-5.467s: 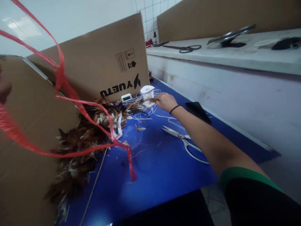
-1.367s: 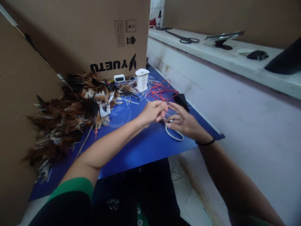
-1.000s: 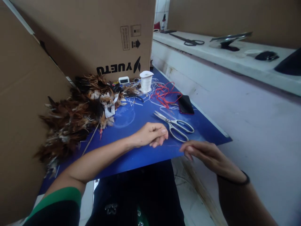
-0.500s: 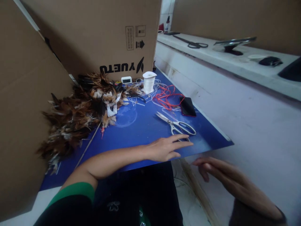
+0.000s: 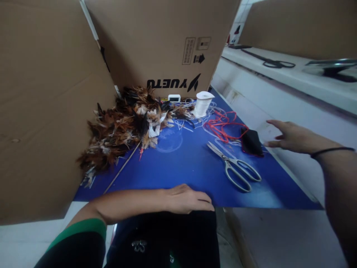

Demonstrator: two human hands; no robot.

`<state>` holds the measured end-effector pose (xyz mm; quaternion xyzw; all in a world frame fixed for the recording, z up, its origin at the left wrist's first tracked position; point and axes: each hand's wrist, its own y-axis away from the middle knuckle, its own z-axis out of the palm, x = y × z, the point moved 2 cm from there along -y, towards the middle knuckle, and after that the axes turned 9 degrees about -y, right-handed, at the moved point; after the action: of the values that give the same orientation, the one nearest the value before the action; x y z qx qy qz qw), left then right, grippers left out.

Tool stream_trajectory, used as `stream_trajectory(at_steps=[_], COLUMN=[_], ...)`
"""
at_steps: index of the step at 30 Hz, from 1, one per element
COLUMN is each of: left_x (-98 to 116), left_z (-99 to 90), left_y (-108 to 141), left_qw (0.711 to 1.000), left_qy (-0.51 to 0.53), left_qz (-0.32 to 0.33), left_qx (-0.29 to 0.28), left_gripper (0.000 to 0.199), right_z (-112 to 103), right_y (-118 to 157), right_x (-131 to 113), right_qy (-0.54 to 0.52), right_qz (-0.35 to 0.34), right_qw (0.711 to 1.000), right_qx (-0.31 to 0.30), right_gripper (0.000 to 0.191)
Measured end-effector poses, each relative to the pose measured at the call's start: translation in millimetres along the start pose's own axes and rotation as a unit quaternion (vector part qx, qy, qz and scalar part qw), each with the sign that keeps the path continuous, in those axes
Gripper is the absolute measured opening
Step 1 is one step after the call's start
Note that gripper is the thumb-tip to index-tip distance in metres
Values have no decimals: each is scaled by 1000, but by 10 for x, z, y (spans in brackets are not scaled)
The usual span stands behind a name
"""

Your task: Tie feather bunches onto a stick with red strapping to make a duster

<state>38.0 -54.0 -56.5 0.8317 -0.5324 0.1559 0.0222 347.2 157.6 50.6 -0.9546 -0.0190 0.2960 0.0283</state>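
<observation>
My left hand rests at the front edge of the blue table, its fingers bent down over the edge and the tips hidden. My right hand is raised beyond the table's right side, fingers apart and holding nothing, close to the black phone. Silver scissors lie with blades parted between the two hands. Behind them are a tangle of red string and a white spool. A heap of brown feathers covers the table's left part, with a white strip on it.
Large cardboard sheets stand at the left and back. A small white device sits by the back sheet. On the white ledge at the right lie black scissors and other dark items.
My left hand has drawn back from the scissors to the table's front edge. My right hand has risen from below the table to beside the phone. The view has shifted.
</observation>
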Motion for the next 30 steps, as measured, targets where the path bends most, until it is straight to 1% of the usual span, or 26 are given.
stream_trajectory(at_steps=[2,3,5,6,7,8,9,10,11,12,14,15,16,17,18,19,20,22,23,24,27,29,30], left_x=[-70,-126,-262,-334,-404,-466,-519,-559,-586,-601,-601,-594,-586,-578,-573,-571,-571,-575,-577,-578,-572,-563,-559], left_z=[-38,-54,-66,-61,-49,-34,-17,-2,11,21,37,44,51,58,65,71,77,83,84,82,71,65,64], left_y=[185,269,410,463,504,534,553,564,568,569,563,558,553,547,541,535,529,521,519,518,517,511,506], left_qw=[999,997,990,986,982,979,977,976,976,977,982,984,985,986,986,985,984,982,982,981,980,981,980], left_qy=[-17,-19,-13,-7,-2,1,4,5,4,2,-9,-17,-24,-31,-37,-41,-45,-55,-61,-67,-83,-89,-92], left_qz=[-36,-60,-103,-118,-129,-137,-143,-145,-145,-143,-133,-128,-124,-119,-114,-110,-106,-97,-95,-96,-115,-129,-133], left_qx=[26,50,100,121,139,151,159,163,162,158,137,126,118,115,117,125,134,150,154,155,137,118,111], left_gripper=[47,45,38,36,34,33,32,31,31,31,32,32,32,32,31,30,29,27,27,27,26,26,26], right_z=[-27,-35,-9,34,103,214,356,516,698,902,1369,1594,1814,2022,2205,2361,2494,2706,2789,2862,3002,3022,3008], right_y=[-210,-256,-256,-226,-185,-144,-96,-39,15,69,194,270,358,457,555,644,716,811,828,828,737,636,584], right_x=[-185,-301,-566,-711,-864,-1022,-1188,-1351,-1493,-1622,-1855,-1962,-2072,-2185,-2295,-2397,-2487,-2627,-2674,-2706,-2719,-2692,-2683], right_qy=[160,212,267,277,279,277,274,259,250,243,220,178,123,68,21,-10,-18,10,26,38,33,24,29], right_qz=[-6,-5,11,13,-6,-52,-132,-214,-253,-269,-281,-268,-268,-281,-291,-299,-296,-285,-278,-275,-256,-232,-221], right_qw=[986,973,950,942,935,936,932,922,918,921,934,946,950,942,932,924,924,926,928,926,924,931,936], right_qx=[54,89,158,190,219,211,195,193,176,145,2,-48,-106,-168,-213,-236,-242,-246,-248,-257,-281,-282,-272], right_gripper=[67,61,42,39,38,32,27,28,31,33,32,31,30,27,25,25,28,41,44,42,26,19,17])
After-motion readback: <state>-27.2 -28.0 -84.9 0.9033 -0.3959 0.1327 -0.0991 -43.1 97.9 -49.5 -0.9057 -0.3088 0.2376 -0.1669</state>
